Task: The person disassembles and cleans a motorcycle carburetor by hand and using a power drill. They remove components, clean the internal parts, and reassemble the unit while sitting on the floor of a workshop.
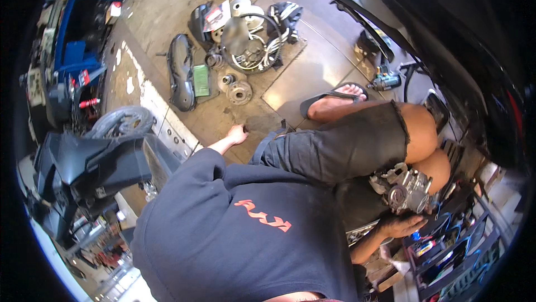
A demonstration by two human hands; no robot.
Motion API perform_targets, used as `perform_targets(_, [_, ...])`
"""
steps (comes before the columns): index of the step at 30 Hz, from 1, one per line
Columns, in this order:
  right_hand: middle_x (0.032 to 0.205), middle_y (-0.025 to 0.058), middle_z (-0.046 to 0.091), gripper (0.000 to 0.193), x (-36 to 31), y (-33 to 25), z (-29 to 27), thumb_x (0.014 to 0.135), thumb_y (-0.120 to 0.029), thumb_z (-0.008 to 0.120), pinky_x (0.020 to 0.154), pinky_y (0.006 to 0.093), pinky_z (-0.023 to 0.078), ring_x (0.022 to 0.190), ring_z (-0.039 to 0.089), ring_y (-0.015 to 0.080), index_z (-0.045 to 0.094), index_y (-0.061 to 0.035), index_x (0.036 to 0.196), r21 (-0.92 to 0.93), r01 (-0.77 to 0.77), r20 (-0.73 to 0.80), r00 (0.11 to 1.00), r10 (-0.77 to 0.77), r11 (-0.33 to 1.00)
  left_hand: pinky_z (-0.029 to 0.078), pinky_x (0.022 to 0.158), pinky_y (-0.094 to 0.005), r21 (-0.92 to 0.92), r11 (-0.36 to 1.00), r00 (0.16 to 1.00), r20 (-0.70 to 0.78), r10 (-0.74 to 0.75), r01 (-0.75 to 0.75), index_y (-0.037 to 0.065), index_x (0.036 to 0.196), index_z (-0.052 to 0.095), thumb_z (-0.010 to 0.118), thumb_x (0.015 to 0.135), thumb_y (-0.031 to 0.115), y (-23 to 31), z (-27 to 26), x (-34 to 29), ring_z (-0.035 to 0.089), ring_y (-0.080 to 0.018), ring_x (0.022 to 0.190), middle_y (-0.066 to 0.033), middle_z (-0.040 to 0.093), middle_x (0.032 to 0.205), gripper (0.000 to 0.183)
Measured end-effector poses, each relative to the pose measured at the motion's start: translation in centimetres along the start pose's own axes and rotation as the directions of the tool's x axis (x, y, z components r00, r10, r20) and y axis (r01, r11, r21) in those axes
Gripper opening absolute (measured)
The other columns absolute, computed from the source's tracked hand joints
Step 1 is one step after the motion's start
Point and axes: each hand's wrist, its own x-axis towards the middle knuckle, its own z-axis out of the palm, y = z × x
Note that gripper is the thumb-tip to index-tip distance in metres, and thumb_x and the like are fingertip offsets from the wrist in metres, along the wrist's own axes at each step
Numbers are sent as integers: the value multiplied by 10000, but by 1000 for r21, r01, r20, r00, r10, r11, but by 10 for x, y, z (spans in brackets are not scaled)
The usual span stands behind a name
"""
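Note:
On my lap, against my bent knees, rests a metal engine part (403, 189), a casing with a round opening. My right hand (403, 226) lies just below it with the fingers stretched out. Whether the fingertips touch the casing is hard to tell. My left hand (238, 134) reaches down at my other side, low over the stained floor. Its fingers are curled, and anything inside them is hidden. Beyond that hand lie a round metal flange (239, 93) and a green rectangular filter-like panel (201, 80) beside a long black plastic cover (181, 73).
A heap of engine parts and cables (251, 42) covers the floor ahead. A power drill (385, 81) lies near my sandalled foot (338, 100). Black scooter bodywork (78, 162) stands left, a dark vehicle (446, 39) overhangs the right, and a tool rack (452, 246) sits at lower right.

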Motion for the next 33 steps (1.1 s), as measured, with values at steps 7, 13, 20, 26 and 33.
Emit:
perform_targets(7, [1107, 149, 552, 528, 3, -13, 7, 1011, -432, 515, 953, 427, 410, 1013, 516, 252, 514, 78, 1146, 81, 79, 144, 985, -90, 994, 522, 870, -439, -98, 931, 936, -37, 349, -351, -17, 1062, 640, 680, 855, 259, 93, -18, 32, 667, -357, 993, -232, 683, 1049, 347])
perform_targets(13, [1036, 143, 605, 580, -10, 4, -6, 976, -453, 584, 602, 264, 459, 695, 562, 159, 496, 50, 1252, 179, -106, 139, 987, 81, 978, 532, 847, -388, -199, 901, 920, -7, 393, -386, -12, 1102, 646, 688, 874, 238, 139, -42, 30, 687, -277, 947, -185, 705, 994, 341])
perform_targets(20, [847, 95, 579, 559, -8, -17, 6, 933, -474, 660, 397, 221, 399, 475, 464, 92, 483, -6, 1183, 408, -156, 112, 986, 120, 899, 532, 808, -364, -53, 867, 868, 12, 497, -496, -1, 1121, 637, 656, 916, 221, 153, -46, 24, 688, -224, 869, -149, 714, 968, 303])
perform_targets(26, [660, 20, 475, 483, -1, -22, 21, 990, -461, 562, 415, 239, 389, 480, 441, 90, 492, -22, 1179, 329, -196, 204, 970, 133, 924, 513, 796, -328, -341, 702, 778, -193, 598, -625, -1, 1103, 639, 626, 937, 128, 226, -70, -21, 667, -185, 808, -112, 694, 898, 211])
perform_targets(33, [1043, 101, 524, 537, 26, -59, -17, 926, -47, 586, 659, 269, 498, 745, 573, 149, 417, 66, 1423, 89, -565, 216, 815, 538, 820, 469, 930, -384, -174, 63, 130, -403, 906, -983, -5, 1092, 606, 702, 858, 111, 376, -110, -159, 593, -292, 1054, -162, 612, 1118, 278])
